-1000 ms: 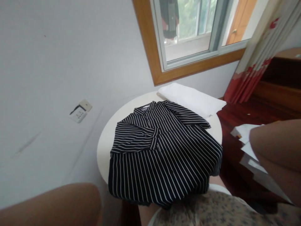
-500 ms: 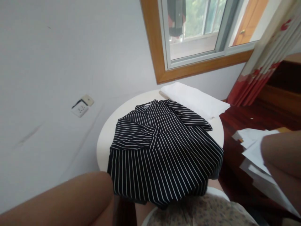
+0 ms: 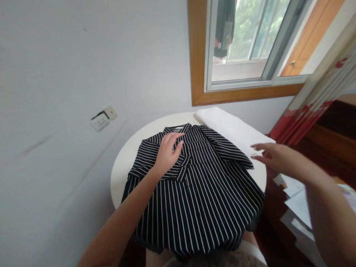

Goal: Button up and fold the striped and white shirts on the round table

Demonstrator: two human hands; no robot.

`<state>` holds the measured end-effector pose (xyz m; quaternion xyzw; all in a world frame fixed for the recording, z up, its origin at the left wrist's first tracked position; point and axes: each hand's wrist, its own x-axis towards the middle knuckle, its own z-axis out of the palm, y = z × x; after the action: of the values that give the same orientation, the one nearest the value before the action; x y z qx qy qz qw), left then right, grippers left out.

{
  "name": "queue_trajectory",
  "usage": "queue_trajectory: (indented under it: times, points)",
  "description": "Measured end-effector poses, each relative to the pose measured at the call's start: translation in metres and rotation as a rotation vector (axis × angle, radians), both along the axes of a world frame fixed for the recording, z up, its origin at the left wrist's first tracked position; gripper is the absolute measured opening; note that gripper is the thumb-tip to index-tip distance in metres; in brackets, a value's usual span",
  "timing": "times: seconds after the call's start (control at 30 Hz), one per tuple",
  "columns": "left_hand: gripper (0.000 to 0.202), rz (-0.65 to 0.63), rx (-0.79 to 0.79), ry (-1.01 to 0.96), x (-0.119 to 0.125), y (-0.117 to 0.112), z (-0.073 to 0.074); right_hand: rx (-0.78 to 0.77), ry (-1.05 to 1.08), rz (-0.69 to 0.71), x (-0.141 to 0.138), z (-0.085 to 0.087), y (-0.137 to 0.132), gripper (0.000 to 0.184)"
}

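A black shirt with white stripes (image 3: 200, 200) lies spread over the round white table (image 3: 119, 178), its collar toward the wall and its hem hanging over the near edge. The left sleeve is folded across the front. Over the upper chest is my left hand (image 3: 168, 150), fingers apart and holding nothing; whether it touches the cloth I cannot tell. My right hand (image 3: 267, 154) hovers off the right sleeve's cuff, thumb and fingers parted, nothing between them. Behind it lies a folded white cloth (image 3: 230, 128) on the table's far right.
A wall socket (image 3: 100, 121) is on the left wall. Behind the table is a wood-framed window (image 3: 200, 89), with a red and white curtain (image 3: 297, 122) at the right. Papers (image 3: 297, 204) are stacked low on the right, beside the dark red floor.
Both forearms have reached forward, bringing my two hands into view over the shirt and by its right cuff. The view has tilted slightly. The shirt keeps its layout.
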<state>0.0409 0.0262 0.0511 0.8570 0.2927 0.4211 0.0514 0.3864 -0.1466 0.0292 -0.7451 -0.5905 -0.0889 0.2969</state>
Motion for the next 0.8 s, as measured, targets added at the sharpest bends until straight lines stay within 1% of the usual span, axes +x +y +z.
queue_trajectory:
  times: [0.07,0.1,0.13,0.2,0.27,0.33,0.4,0.47,0.53,0.63,0.7,0.73,0.8]
  points:
    - [0.038,0.057,-0.091,0.289,-0.002,0.022,-0.035,-0.305,-0.021,0.015,0.000,-0.015,0.007,0.028]
    - [0.043,0.097,-0.147,0.398,-0.002,0.029,-0.051,-0.436,-0.034,-0.013,-0.002,-0.024,0.011,0.029]
    - [0.048,0.134,-0.200,0.477,-0.002,0.034,-0.066,-0.516,-0.050,-0.059,-0.004,-0.031,0.014,0.028]
    - [0.053,0.185,-0.264,0.564,-0.001,0.036,-0.087,-0.546,-0.091,-0.131,-0.011,-0.039,0.020,0.019]
    - [0.053,0.202,-0.273,0.593,0.001,0.032,-0.099,-0.486,-0.113,-0.144,-0.018,-0.036,0.024,0.014]
    - [0.054,0.198,-0.262,0.600,0.002,0.028,-0.103,-0.321,-0.093,-0.125,-0.025,-0.021,0.029,0.018]
    - [0.056,0.189,-0.259,0.601,0.002,0.026,-0.103,-0.069,-0.070,-0.083,-0.033,0.000,0.038,0.021]
    - [0.057,0.187,-0.254,0.598,0.000,0.026,-0.102,0.169,-0.077,-0.025,-0.039,0.021,0.053,0.027]
    - [0.058,0.187,-0.248,0.590,0.000,0.027,-0.103,0.303,-0.100,0.056,-0.044,0.038,0.075,0.031]
    - [0.058,0.172,-0.252,0.555,0.000,0.026,-0.106,0.394,-0.147,0.180,-0.052,0.055,0.109,0.031]
    - [0.056,0.152,-0.262,0.500,0.001,0.026,-0.108,0.427,-0.194,0.292,-0.066,0.059,0.124,0.029]
    - [0.054,0.144,-0.268,0.455,0.001,0.027,-0.108,0.413,-0.232,0.389,-0.078,0.059,0.127,0.028]
    - [0.049,0.132,-0.288,0.317,-0.001,0.032,-0.106,0.294,-0.341,0.671,-0.108,0.052,0.122,0.028]
